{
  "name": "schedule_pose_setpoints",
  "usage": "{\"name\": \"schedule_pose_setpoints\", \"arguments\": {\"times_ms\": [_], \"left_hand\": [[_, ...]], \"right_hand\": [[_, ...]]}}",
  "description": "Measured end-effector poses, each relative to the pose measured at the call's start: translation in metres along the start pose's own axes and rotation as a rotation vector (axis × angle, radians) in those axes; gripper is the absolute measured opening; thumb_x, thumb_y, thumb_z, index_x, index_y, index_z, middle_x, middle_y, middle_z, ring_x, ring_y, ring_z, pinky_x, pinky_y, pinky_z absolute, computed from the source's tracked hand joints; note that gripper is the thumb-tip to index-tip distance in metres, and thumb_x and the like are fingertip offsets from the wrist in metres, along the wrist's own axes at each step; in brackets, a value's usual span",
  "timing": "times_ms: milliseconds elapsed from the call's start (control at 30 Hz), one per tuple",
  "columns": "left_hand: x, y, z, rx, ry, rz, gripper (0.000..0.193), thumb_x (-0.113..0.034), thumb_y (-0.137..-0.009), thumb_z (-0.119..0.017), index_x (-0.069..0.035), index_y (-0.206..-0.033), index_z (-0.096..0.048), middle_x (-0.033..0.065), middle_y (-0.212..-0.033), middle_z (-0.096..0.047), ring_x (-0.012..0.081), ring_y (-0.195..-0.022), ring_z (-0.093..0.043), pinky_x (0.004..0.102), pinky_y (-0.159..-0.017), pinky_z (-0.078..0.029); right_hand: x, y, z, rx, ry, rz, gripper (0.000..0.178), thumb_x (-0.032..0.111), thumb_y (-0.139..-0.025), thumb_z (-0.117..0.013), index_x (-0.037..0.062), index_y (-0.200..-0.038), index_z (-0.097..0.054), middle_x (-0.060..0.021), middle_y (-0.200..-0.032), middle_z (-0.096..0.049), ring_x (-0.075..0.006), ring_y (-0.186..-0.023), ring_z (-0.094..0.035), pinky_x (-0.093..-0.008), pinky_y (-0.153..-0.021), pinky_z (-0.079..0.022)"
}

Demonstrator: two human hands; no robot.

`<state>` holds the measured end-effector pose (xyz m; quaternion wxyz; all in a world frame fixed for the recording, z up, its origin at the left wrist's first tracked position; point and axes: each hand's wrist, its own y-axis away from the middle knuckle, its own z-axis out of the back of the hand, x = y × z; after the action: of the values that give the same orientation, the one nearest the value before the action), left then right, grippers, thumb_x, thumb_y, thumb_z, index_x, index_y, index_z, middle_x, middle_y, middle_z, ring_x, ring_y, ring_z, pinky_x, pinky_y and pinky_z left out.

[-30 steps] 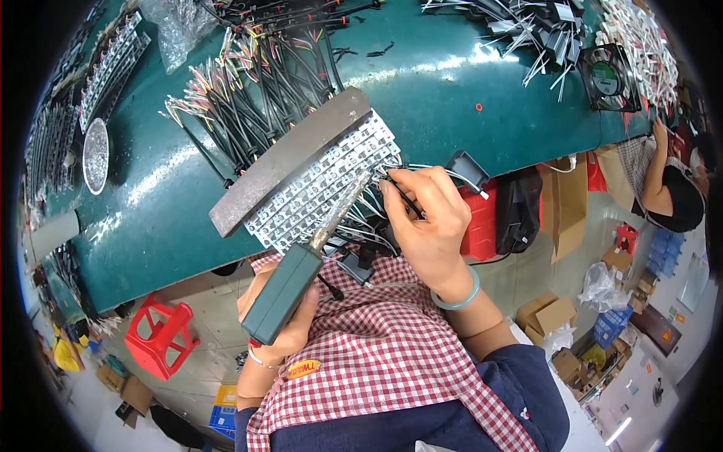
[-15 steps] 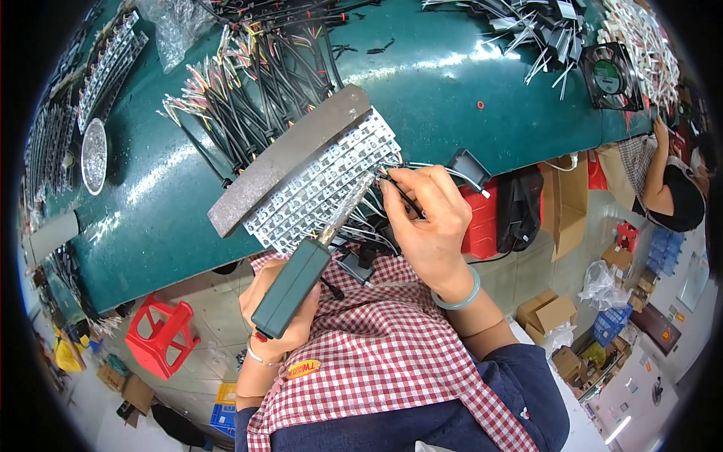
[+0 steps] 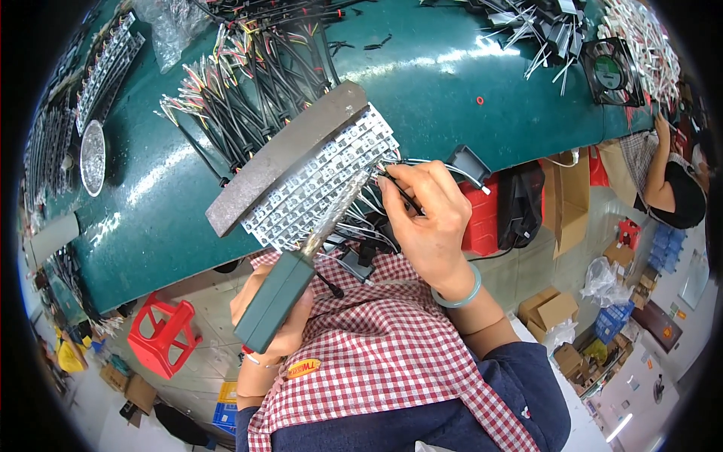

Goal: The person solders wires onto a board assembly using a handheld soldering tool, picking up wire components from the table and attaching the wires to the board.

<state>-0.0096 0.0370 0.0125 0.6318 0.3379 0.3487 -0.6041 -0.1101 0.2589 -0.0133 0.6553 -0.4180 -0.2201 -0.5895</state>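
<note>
My left hand (image 3: 290, 324) is wrapped round a green-bodied hand tool (image 3: 275, 301) with a long, silvery barrel; whether it is a glue gun or a soldering tool I cannot tell. The barrel crosses white circuit boards (image 3: 324, 169) set in close rows, its tip near their right end. There, the thumb and forefinger of my right hand (image 3: 429, 211) pinch a thin black cable (image 3: 407, 197), its end close to the tip. A long grey bar (image 3: 286, 158) lies along the boards' far side. White and black wires (image 3: 361, 218) hang from the near side, over the checked apron.
Bundles of black cables (image 3: 256, 90) with bared coloured ends lie behind the bar. A small black housing (image 3: 468, 162) is right of my right hand. A fan (image 3: 611, 73) stands far right, near a co-worker's arm (image 3: 663, 166). A red stool (image 3: 162, 335) stands below the table's edge.
My left hand and the green tool have shifted slightly down and left, so the barrel lies farther back over the boards. My right hand keeps its pinch in nearly the same place.
</note>
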Motion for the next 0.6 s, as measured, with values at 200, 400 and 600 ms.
{"name": "schedule_pose_setpoints", "arguments": {"times_ms": [200,400,600], "left_hand": [[-0.001,0.002,0.002,-0.001,-0.017,0.035,0.030,0.001,-0.065,-0.075,0.006,-0.095,-0.071,0.0189,-0.091,-0.070,0.0315,-0.075,-0.070,0.0350,-0.066,-0.056],[0.000,0.003,0.003,0.005,-0.004,0.047,0.031,0.001,-0.066,-0.075,0.006,-0.097,-0.071,0.0190,-0.092,-0.070,0.0313,-0.076,-0.071,0.0346,-0.068,-0.056],[-0.001,0.002,0.002,0.005,0.028,0.087,0.031,0.001,-0.067,-0.075,0.006,-0.097,-0.071,0.0187,-0.091,-0.070,0.0301,-0.074,-0.070,0.0340,-0.067,-0.055]], "right_hand": [[0.001,-0.001,0.001,0.003,0.004,-0.033,0.017,-0.002,-0.077,-0.076,0.0023,-0.092,-0.068,-0.0087,-0.082,-0.061,-0.0233,-0.062,-0.062,-0.0335,-0.054,-0.049],[0.000,-0.013,0.015,0.100,-0.042,-0.083,0.012,0.001,-0.081,-0.074,0.0004,-0.092,-0.069,-0.0119,-0.084,-0.065,-0.0262,-0.066,-0.065,-0.0342,-0.058,-0.051],[-0.002,-0.009,0.011,0.151,-0.139,-0.225,0.012,0.002,-0.082,-0.075,0.0005,-0.092,-0.069,-0.0122,-0.085,-0.065,-0.0264,-0.067,-0.065,-0.0344,-0.059,-0.051]]}}
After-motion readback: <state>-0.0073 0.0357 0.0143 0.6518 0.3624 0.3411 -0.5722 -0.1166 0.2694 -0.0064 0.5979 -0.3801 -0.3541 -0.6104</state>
